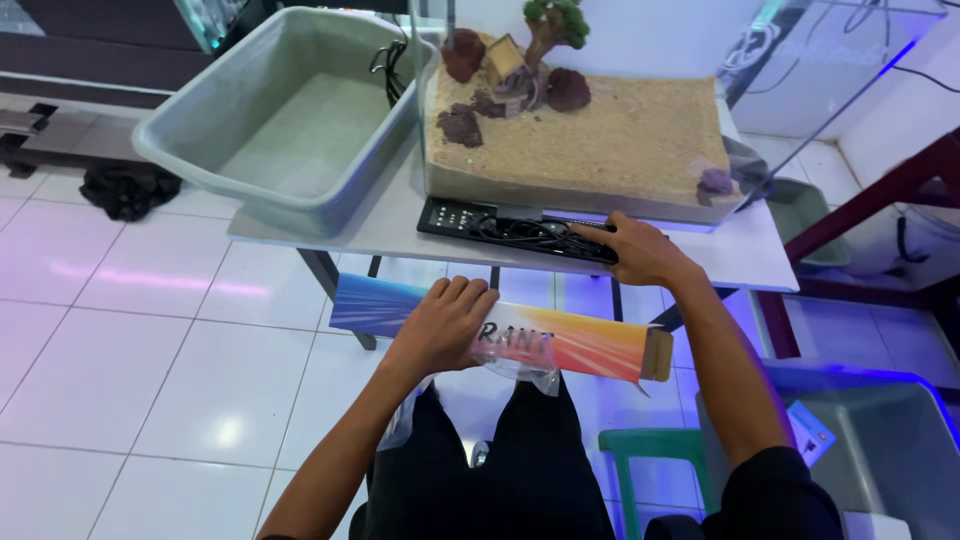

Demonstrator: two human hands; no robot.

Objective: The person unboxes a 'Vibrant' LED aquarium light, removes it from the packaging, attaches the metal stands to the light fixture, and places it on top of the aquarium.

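Left hand (440, 325) lies flat, palm down, fingers together, pinning a long colourful carton (500, 335) across the person's lap; not a closed grip, just weight on it, likely so it doesn't slide off the knees. The carton's right end flap is open, with clear plastic wrap (525, 368) spilling out under it.

Right hand (635, 250) reaches to the table's (740, 262) front edge, fingers curled onto a flat black light bar (470, 218) and its bundled cord (530, 235). Whether the fingers have actually closed on it cannot be told.

The bar lies parallel to the front edge, tight against the glass tank (600, 130) of sand, rocks and a small tree. The tank takes the table's right side; a grey tub (200, 150) overhangs the left corner. That leaves only a narrow strip free along the front edge; the open room is toward the lap, above the tiled floor (150, 340).
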